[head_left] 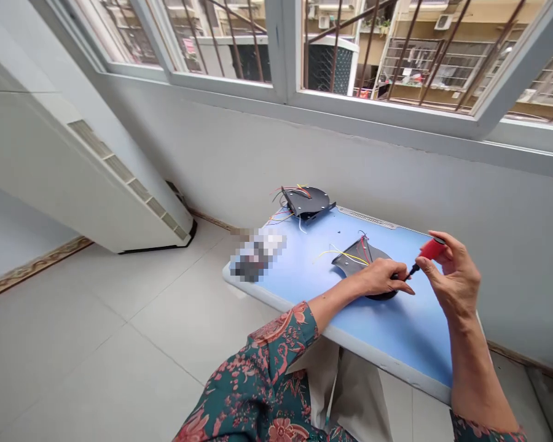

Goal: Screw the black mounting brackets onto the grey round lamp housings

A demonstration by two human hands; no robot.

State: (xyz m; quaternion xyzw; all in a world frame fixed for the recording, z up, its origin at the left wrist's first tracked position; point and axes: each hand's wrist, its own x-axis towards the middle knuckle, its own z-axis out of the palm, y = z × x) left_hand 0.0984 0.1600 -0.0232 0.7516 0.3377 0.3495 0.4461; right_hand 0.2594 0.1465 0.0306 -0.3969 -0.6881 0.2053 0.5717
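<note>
Near the middle of the tabletop (419, 350), the black part (350, 261) is sitting inside the edges, with bare blue surface opening toward 5 o'clock. A second black part (311, 199) is crowding the edge at 11 o'clock; a blurred patch (258, 252) is covering things at 9 o'clock. The nearer part is showing a dark, flat face with a flared end, and yellow, white and red wires are trailing from it. The left hand's (382, 276) fingers are clamping its 4 o'clock side; the right hand's (456, 282) are gripping the red-handled screwdriver (431, 248), its shaft slanting toward them.
</note>
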